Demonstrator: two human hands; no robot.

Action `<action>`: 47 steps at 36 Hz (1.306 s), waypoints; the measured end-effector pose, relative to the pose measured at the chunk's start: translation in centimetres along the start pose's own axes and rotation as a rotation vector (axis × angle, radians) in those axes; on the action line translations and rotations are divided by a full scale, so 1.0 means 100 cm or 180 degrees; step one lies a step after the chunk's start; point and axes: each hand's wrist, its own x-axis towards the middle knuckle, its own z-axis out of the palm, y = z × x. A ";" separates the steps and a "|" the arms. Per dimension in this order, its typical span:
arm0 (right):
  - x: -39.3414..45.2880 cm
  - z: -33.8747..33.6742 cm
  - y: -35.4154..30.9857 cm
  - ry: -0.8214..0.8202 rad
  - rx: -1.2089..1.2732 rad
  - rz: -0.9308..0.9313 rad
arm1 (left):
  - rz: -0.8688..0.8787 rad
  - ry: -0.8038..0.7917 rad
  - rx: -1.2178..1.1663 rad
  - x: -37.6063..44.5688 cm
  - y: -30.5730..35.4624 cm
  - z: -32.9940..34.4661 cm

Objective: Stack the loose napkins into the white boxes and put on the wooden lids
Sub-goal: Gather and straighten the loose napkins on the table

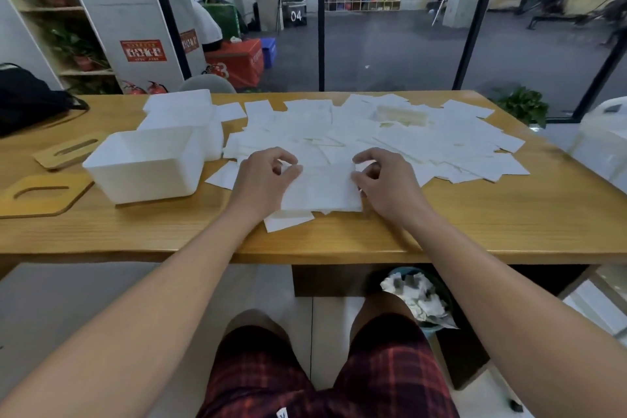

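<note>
A small stack of white napkins [322,188] lies near the table's front edge. My left hand [263,176] pinches its left end and my right hand [386,180] pinches its right end, fingers curled. Behind them, several loose napkins [390,136] spread across the table. An open white box [146,163] stands to the left of my hands, with more white boxes [179,112] behind it. Two wooden lids with slots lie at the far left: one [40,195] at the front, the other [66,149] behind it.
A black bag [30,98] sits at the table's back left corner. A white container [604,142] stands off the right end. Below the table a bin [420,299] holds crumpled paper. A glass wall runs behind the wooden table [475,220].
</note>
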 end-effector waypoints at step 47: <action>0.096 0.041 0.035 -0.0154 -0.0917 -0.0989 | 0.0463 -0.0178 0.0738 0.041 -0.015 0.055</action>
